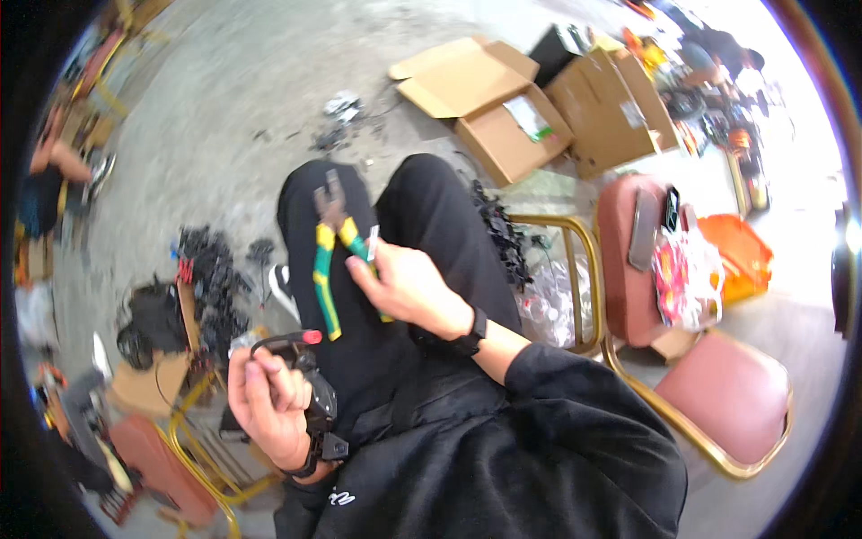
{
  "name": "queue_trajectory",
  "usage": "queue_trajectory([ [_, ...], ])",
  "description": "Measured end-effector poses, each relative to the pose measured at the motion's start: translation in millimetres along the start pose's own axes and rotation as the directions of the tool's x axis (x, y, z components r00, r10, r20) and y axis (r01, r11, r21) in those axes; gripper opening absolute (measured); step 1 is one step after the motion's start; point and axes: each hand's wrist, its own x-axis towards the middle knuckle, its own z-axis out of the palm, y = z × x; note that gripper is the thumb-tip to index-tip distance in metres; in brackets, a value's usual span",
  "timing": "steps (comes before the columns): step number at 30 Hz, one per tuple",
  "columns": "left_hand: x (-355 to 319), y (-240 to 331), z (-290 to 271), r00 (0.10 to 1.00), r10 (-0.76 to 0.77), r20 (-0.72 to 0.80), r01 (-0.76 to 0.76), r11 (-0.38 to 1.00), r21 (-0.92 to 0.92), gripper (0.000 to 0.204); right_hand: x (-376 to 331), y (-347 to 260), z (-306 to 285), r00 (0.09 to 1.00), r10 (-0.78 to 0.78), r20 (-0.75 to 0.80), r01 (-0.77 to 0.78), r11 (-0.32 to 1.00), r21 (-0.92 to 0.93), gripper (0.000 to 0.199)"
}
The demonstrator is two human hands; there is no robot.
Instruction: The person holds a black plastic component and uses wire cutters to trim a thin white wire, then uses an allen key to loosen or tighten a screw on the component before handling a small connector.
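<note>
My left hand (268,400) is closed around a thin black cable (277,340) that ends in a red tip. The cable sticks out to the right, above my left thigh. Over my lap, my right hand (409,283) closes on one handle of a pair of pliers (324,269) with green and yellow grips. Their metal jaws point away from me and the handles are spread. A small whitish piece (373,242) shows by my right thumb; whether I pinch it or it only lies against the handle, I cannot tell. Black parts (319,395) sit just beside my left wrist.
Dark scraps (213,278) are heaped left of my legs, and more lie by my right leg. An open cardboard box (503,135) stands ahead. At right, a reddish chair (620,296) bears a phone (643,229) and a plastic bag (690,278). Other people are at both sides.
</note>
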Motion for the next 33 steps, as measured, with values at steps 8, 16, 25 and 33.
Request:
queue_trajectory([
  [8,11,-2,18,1.000,0.004,0.024,-0.004,1.000,0.018,0.021,7,-3,4,0.985,-0.173,-0.022,0.166,0.968,-0.188,0.032],
  [16,16,10,26,0.995,0.004,0.100,0.000,0.999,-0.042,0.022,5,13,-5,0.997,-0.054,0.060,0.050,0.996,0.068,0.033],
  [25,31,9,24,0.986,-0.100,0.134,0.141,0.925,-0.352,0.018,-5,6,-19,0.998,0.058,0.024,-0.063,0.890,0.452,0.017],
  [33,36,-6,22,0.941,-0.101,0.322,0.307,0.654,-0.691,0.017,-36,-26,-19,0.814,-0.326,0.481,-0.274,0.516,0.812,0.045],
])
